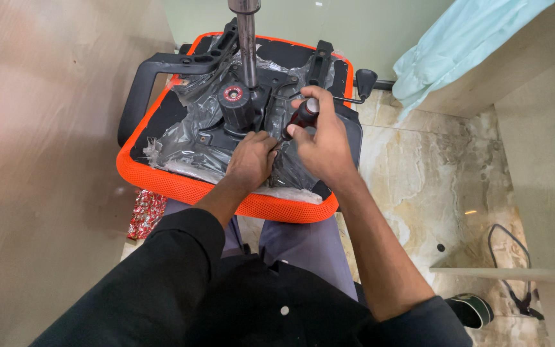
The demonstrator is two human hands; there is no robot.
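An upside-down office chair seat point(162, 183) with an orange mesh rim rests against my knees. Its black underside mechanism point(242, 106) is partly wrapped in clear plastic film, and a metal gas-lift column point(246, 38) rises from it. My right hand point(322, 141) grips a screwdriver point(302, 115) with a dark red and black handle, tip pointing down into the mechanism. My left hand point(252, 160) presses on the plastic-covered plate right beside the screwdriver's tip, fingers curled. The tip itself is hidden between the two hands.
A black armrest point(146, 83) juts out at the seat's left, and a black lever point(364, 80) at its right. A red patterned wrapper point(146, 212) lies on the floor at left. Pale green cloth point(451, 45) hangs at upper right. A black cable point(509, 257) lies on the marble floor.
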